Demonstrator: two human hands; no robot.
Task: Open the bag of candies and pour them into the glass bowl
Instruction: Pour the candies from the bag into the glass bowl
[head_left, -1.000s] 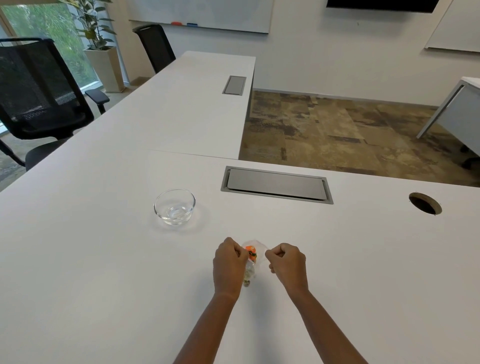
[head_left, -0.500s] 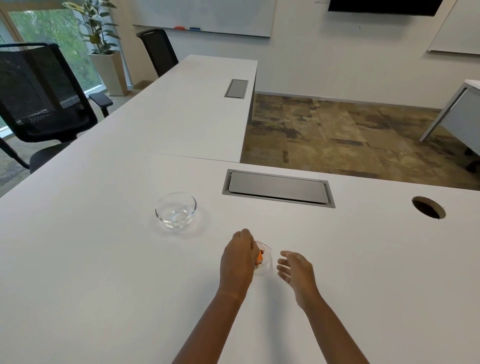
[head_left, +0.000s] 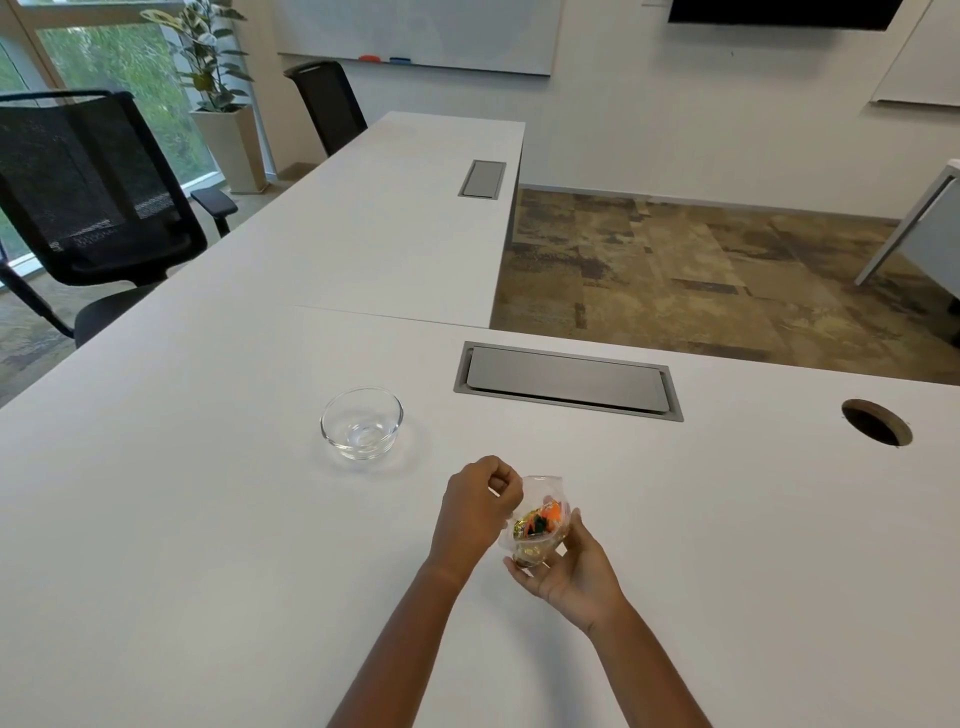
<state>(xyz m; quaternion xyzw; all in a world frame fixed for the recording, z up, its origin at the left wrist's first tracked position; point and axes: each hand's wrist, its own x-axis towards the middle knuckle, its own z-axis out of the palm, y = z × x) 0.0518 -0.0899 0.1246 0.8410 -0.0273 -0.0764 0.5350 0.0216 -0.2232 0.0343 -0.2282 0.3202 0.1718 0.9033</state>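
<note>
A small clear plastic bag of candies (head_left: 537, 522) with orange, green and gold pieces inside is held up above the white table (head_left: 208, 519). My left hand (head_left: 475, 506) pinches the bag's upper edge on its left side. My right hand (head_left: 571, 569) cups the bag's bottom from below and the right. The bag's mouth looks spread apart at the top. The glass bowl (head_left: 362, 422) stands upright with nothing in it, to the upper left of my hands and a short way from them.
A grey cable hatch (head_left: 566, 380) is set into the table behind the hands, and a round cable hole (head_left: 877, 422) lies at the right. A black mesh chair (head_left: 88, 192) stands at the left. The table's far edge drops to carpet.
My right hand let go of the bag's top, then came under the bag and now cups its bottom. The bag has lifted off the table, with my left hand still on it.
</note>
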